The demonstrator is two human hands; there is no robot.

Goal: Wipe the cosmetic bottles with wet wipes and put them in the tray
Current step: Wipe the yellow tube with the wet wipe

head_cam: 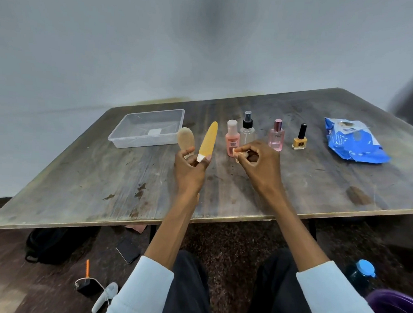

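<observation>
My left hand grips the white end of a long yellow-orange tube, held up above the table. My right hand pinches a small crumpled wet wipe beside the tube. A beige oval bottle shows just left of the tube, partly hidden by my left hand. Behind my hands stand a pink bottle, a clear spray bottle with a black top, a pink perfume bottle and a yellow nail polish bottle. The clear plastic tray sits at the back left with nothing in it.
A blue pack of wet wipes lies at the back right of the worn wooden table. On the floor lie a black bag, a phone and a bottle with a blue lid.
</observation>
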